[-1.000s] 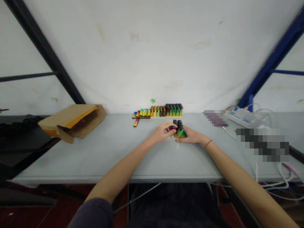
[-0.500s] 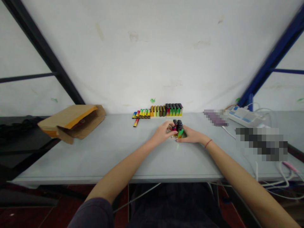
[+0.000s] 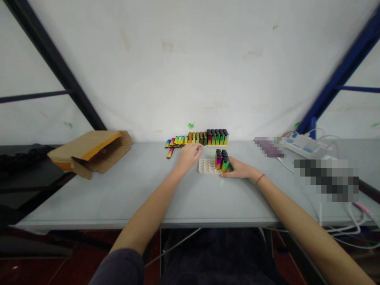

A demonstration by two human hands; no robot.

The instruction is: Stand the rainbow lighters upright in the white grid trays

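Note:
A pale holed tray (image 3: 204,167) lies on the table in front of me. Its right part bears several upright cylinders in graded colours with dark ends, among them a magenta one (image 3: 219,162) and a green-yellow one (image 3: 225,165). My right hand (image 3: 237,169) holds the tray's right end, thumb at the front corner, other fingers partly hidden behind the cylinders. My left hand (image 3: 188,153) is left of the tray, beside the loose cylinders (image 3: 178,141) lying near the wall. Its visible fingers are bent and apart, with nothing seen in them.
Behind stand upright gold-ended cylinders (image 3: 197,137) and a block of black-ended ones (image 3: 217,137). A single red-yellow cylinder (image 3: 170,153) lies forward. An open paper bag (image 3: 89,148) rests at left; a power strip (image 3: 308,146) and cables are at right.
My left hand has left the cylinders in the tray and moved left and slightly back, uncovering the tray's holes and the magenta cylinder. My right hand has stayed in place.

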